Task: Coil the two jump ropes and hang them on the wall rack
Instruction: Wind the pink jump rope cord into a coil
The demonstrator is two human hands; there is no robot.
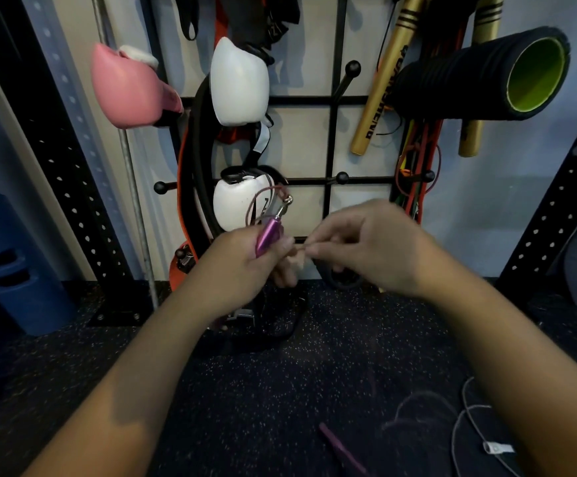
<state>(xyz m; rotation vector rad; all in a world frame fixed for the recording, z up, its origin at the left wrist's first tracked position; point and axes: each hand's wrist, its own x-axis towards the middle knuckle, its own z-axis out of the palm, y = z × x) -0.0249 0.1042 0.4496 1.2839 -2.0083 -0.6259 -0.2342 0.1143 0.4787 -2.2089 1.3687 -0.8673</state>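
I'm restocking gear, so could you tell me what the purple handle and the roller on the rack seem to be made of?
The purple handle in the left hand looks like anodised metal: glossy sheen, silver swivel. The roller looks like ridged black foam, matte, over a smooth green core, probably plastic.

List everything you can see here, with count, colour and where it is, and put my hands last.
Jump rope handle: one, purple, in the left hand.
Second handle: one, purple, on the floor below.
Pale cord: one, whitish, on the floor at right.
Wall rack: one, black grid with pegs, on the wall.
Boxing gloves: three, two white on the rack, one pink at left.
Foam roller: one, black with green inside, upper right.
Sticks: two, gold, beside the roller.
Bands: several, red and orange, hanging right.
Floor: dark, speckled.
Left hand: shut on the handle.
Right hand: fingers pinched; blurred, contents unclear.
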